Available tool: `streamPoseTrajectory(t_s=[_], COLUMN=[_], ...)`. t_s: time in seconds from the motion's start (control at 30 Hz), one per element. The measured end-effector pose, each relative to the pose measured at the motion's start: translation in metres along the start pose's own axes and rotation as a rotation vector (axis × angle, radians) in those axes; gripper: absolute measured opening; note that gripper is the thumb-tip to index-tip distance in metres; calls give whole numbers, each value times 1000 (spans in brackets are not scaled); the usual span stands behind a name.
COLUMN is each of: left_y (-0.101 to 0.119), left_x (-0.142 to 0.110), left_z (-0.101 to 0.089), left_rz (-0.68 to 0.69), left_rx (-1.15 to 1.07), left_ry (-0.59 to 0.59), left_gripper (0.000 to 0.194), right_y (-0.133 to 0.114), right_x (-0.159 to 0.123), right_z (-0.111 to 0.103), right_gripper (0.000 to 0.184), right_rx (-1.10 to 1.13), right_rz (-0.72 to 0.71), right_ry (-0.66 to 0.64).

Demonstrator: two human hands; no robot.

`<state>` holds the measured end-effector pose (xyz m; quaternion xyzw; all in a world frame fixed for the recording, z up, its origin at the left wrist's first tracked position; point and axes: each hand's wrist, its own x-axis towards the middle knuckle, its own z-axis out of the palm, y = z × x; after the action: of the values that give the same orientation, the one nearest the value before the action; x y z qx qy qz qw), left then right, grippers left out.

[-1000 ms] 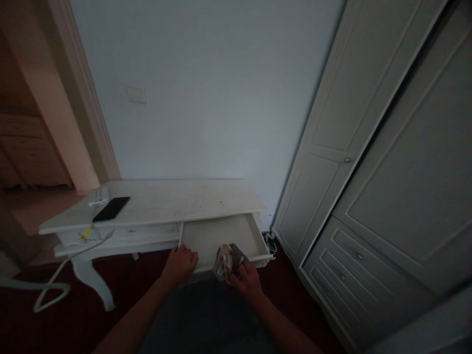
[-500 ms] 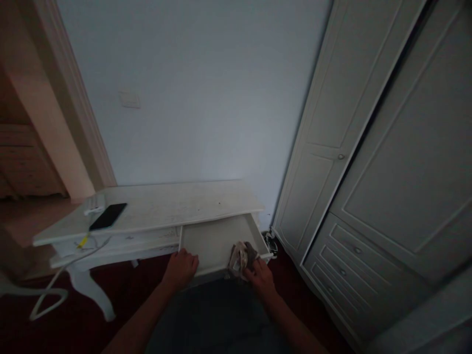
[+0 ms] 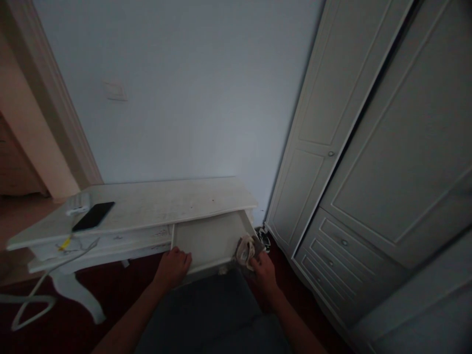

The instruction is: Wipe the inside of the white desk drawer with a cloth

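Observation:
A white drawer (image 3: 206, 241) is pulled out of the white table (image 3: 165, 199), its pale bottom showing. My left hand (image 3: 173, 268) is closed over the drawer's left front corner. In my right hand (image 3: 263, 270) is a crumpled beige and brown cloth (image 3: 246, 250), pinched at the drawer's right front corner. Part of the cloth lies over the rim there. The fingertips of the right hand are partly hidden by the cloth.
On the table's left end lie a dark phone (image 3: 94, 216) and a white power strip (image 3: 78, 203), with a white cable (image 3: 37, 287) hanging down. A white wardrobe (image 3: 313, 172) stands at the right. Dark shoes (image 3: 263, 238) sit on the red floor.
The cloth has moved rightward along the drawer's front with my right hand, to the right corner. My left hand stays on the left corner. The view has shifted slightly right.

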<state>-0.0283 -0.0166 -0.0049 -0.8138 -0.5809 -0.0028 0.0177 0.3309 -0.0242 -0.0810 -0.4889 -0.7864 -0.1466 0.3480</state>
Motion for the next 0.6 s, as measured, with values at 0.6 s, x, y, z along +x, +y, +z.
streamPoseTrajectory(t_s=[0.6], left_y=[-5], left_x=[0], left_z=[9], left_rz=[15], left_rx=[98], left_ry=[-1], left_gripper=[32], right_y=[-50], right_x=[27], right_z=[-15], right_gripper=[31], right_rx=[274], right_rz=[418], right_ry=[-43])
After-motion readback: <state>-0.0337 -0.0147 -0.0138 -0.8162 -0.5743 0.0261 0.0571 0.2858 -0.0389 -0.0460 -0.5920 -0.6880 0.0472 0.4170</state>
